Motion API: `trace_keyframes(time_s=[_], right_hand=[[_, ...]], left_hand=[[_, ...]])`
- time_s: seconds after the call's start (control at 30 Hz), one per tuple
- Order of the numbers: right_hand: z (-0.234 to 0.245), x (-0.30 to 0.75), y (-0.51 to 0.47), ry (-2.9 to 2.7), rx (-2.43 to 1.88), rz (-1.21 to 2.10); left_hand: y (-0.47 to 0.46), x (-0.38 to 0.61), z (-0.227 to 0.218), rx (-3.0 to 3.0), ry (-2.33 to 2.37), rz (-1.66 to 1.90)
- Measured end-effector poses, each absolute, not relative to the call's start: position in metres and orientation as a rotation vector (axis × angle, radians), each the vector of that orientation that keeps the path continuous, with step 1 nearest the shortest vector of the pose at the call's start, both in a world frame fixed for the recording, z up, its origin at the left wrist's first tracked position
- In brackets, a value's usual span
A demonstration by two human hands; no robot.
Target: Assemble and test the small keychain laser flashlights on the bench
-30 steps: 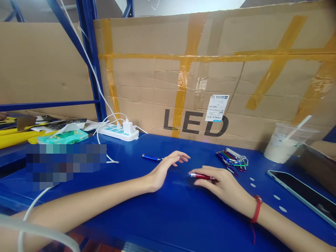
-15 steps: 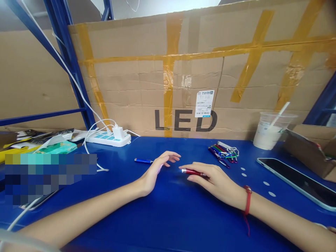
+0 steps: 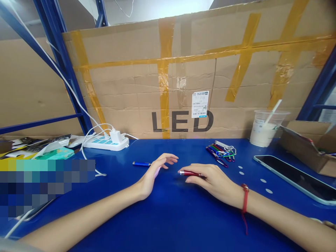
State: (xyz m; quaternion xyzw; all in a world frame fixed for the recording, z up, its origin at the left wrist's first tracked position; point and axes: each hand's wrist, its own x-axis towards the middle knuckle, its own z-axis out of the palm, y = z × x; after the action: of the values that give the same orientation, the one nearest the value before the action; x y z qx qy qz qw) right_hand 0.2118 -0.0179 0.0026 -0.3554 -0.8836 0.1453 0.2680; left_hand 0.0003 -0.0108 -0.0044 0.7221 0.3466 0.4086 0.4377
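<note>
Blue and glossy, the surface (image 3: 168, 217) carries both bare forearms, which lie flat on it and seem to steady the hands. The right hand (image 3: 212, 180), with a red cord (image 3: 245, 201) around its wrist, rests low. Its grip is closed on a red penlight (image 3: 190, 173), with thumb and fingers wrapped over the rear half so the front end pokes out to the left.

The penlight is slim, with a dark red metallic body and a pale silvery tip. It lies almost level, just above the surface between the two hands. The left hand (image 3: 154, 171) stands on its outer edge just beside that tip, its grip open, fingers loosely spread and holding nothing. Its palm faces the tip, likely so that it serves as a screen for the light.

Just behind the left fingers lies a blue penlight (image 3: 141, 163), set apart from the rest. Farther right is a bundle of coloured penlights (image 3: 222, 152) with clips, lying together as a stock. A few white dots (image 3: 265, 185) lie between it and a dark phone (image 3: 294, 176).

At the back stand a cup with a straw (image 3: 264, 131), an open carton (image 3: 307, 150) and a white power strip (image 3: 106, 142). They sit against taped cardboard (image 3: 183, 80) marked LED.
</note>
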Motion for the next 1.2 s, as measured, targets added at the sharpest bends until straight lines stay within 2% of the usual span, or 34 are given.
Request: trace_keyframes(time_s=[0.4, 0.6, 0.8, 0.97, 1.2], right_hand=[[0.001, 0.212, -0.017, -2.372, -1.013, 0.394], [-0.001, 0.214, -0.014, -2.329, -1.168, 0.241], [0.000, 0.219, -0.008, -2.323, -1.429, 0.124], [0.001, 0.237, 0.010, -2.288, -1.648, -0.154], [-0.004, 0.255, 0.025, -2.255, -1.770, -0.450]], left_hand=[[-0.013, 0.001, -0.001, 1.795, 0.883, 0.998], [-0.013, 0.000, 0.001, 2.086, 1.200, 0.946], [-0.007, -0.007, 0.002, 2.705, 1.702, 0.548], [-0.006, -0.017, 0.008, 2.514, 2.364, 0.097], [-0.008, -0.021, 0.014, 2.459, 2.315, 0.054]])
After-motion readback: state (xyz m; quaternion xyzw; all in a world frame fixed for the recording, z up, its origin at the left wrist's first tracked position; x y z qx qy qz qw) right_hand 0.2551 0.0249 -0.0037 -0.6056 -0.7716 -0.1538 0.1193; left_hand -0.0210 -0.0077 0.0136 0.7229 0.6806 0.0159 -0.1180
